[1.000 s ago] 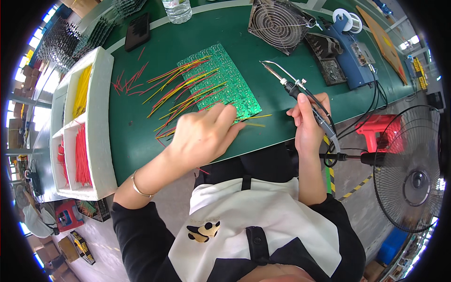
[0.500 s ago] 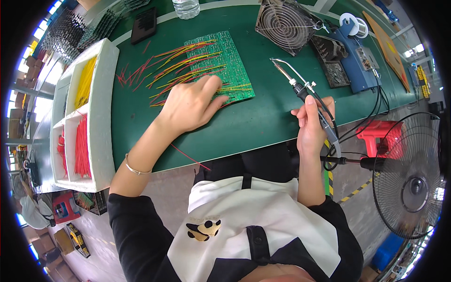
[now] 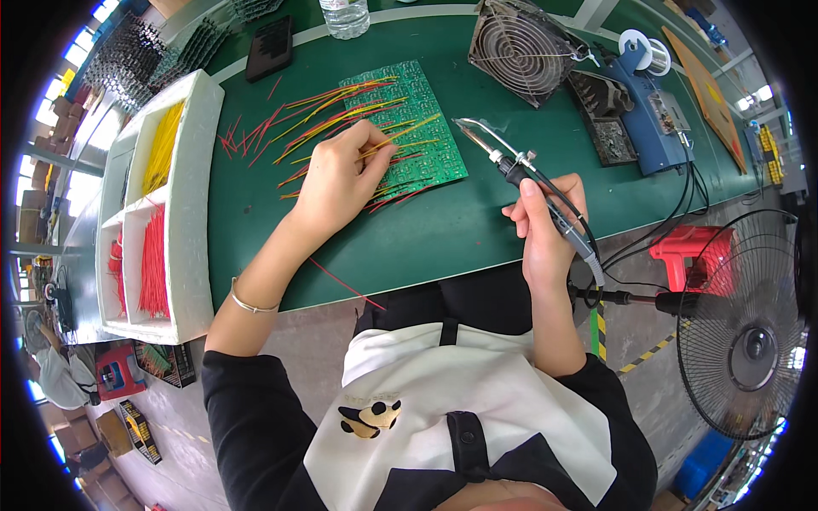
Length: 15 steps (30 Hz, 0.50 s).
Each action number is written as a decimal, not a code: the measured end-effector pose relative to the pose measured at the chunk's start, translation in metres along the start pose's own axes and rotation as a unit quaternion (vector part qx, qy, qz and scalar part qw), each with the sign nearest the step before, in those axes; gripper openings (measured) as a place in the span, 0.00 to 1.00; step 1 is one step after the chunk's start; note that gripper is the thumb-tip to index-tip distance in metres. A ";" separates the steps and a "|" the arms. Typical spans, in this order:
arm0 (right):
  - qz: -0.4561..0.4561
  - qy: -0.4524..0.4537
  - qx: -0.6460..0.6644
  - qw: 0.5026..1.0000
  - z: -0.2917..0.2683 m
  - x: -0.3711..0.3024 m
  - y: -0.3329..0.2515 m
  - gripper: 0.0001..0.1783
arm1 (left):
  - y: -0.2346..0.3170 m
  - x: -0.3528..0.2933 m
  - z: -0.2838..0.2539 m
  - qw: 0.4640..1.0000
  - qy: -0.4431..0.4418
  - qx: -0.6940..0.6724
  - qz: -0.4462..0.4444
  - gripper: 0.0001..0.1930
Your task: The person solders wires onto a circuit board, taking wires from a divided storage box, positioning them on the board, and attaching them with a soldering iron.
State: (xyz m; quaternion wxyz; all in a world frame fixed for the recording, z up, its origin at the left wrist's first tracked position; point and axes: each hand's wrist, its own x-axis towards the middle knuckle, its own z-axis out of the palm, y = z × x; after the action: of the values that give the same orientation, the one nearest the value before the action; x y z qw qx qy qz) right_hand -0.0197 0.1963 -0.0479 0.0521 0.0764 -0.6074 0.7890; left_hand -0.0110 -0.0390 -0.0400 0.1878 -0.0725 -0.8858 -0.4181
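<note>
My left hand (image 3: 341, 175) pinches a yellow wire (image 3: 417, 128) that slants up to the right over the green circuit board (image 3: 439, 157). Rows of red and yellow wires (image 3: 319, 109) stretch leftward from the board across the mat. In my right hand (image 3: 545, 230) is a soldering iron (image 3: 511, 170) with a thin solder feed tube along it. Its tip points up and left, right of the board and apart from it. Smoke curls near the tip. Some wire ends are hidden behind my left fingers.
A white divided box (image 3: 192, 213) of yellow and red wires stands at left. Loose red wires (image 3: 247, 136) lie beside it. A small fan (image 3: 524, 51), a blue soldering station (image 3: 648, 119) with a solder spool (image 3: 645, 53), and a bottle (image 3: 345, 17) stand at the back. A large fan (image 3: 754, 341) is at right.
My left hand has moved up along the board and now shows a raised yellow wire. The soldering iron has shifted left and slightly down, nearer the board.
</note>
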 end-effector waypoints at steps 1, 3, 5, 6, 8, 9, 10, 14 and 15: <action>0.002 0.000 -0.001 1.000 0.000 -0.001 0.001 0.14 | 0.001 0.000 -0.001 1.000 0.000 0.000 -0.001 0.05; 0.003 -0.003 0.002 1.000 -0.001 0.000 0.002 0.14 | 0.004 0.001 -0.008 0.997 -0.040 0.017 -0.065 0.05; 0.003 -0.005 0.004 1.000 -0.001 -0.001 0.002 0.14 | 0.003 0.003 -0.012 0.996 -0.048 0.012 -0.073 0.05; 0.001 -0.012 0.003 1.000 -0.001 -0.001 0.001 0.14 | 0.004 0.004 -0.014 0.995 -0.057 0.008 -0.079 0.05; -0.001 -0.018 0.003 1.000 -0.001 -0.001 0.001 0.14 | 0.007 0.006 -0.017 0.993 -0.076 0.004 -0.095 0.06; 0.000 -0.021 -0.003 1.000 -0.001 -0.001 0.001 0.14 | 0.007 0.006 -0.018 0.992 -0.086 0.004 -0.088 0.06; 0.000 -0.024 -0.008 1.000 -0.002 -0.001 0.002 0.14 | 0.006 0.006 -0.018 0.992 -0.095 0.004 -0.082 0.06; 0.009 -0.024 -0.009 1.000 0.000 0.000 0.001 0.14 | 0.002 0.004 -0.016 0.995 -0.076 0.012 -0.064 0.06; 0.006 -0.023 -0.012 1.000 0.000 0.000 0.001 0.14 | 0.005 0.005 -0.017 0.993 -0.083 0.017 -0.087 0.06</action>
State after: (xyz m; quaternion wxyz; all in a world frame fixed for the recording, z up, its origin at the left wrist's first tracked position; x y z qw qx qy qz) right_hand -0.0194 0.1958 -0.0488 0.0341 0.0904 -0.6182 0.7800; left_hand -0.0095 -0.0488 -0.0251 0.0779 -0.0266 -0.9081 -0.4105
